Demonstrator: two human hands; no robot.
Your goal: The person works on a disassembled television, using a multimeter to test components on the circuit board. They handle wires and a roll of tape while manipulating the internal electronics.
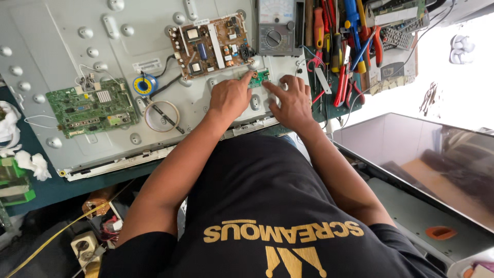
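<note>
Both my hands rest on the grey metal back panel of a flat screen lying on the bench. My left hand pinches a small green circuit board near the panel's right edge. My right hand lies beside it, fingers spread, its index fingertip touching the panel just below that small board. A brown power board sits just above my hands. A larger green main board is mounted at the left of the panel.
A grey analogue multimeter stands at the top. Red and blue pliers and screwdrivers lie to the right. A solder spool and tape roll sit on the panel. A dark screen panel lies at the right.
</note>
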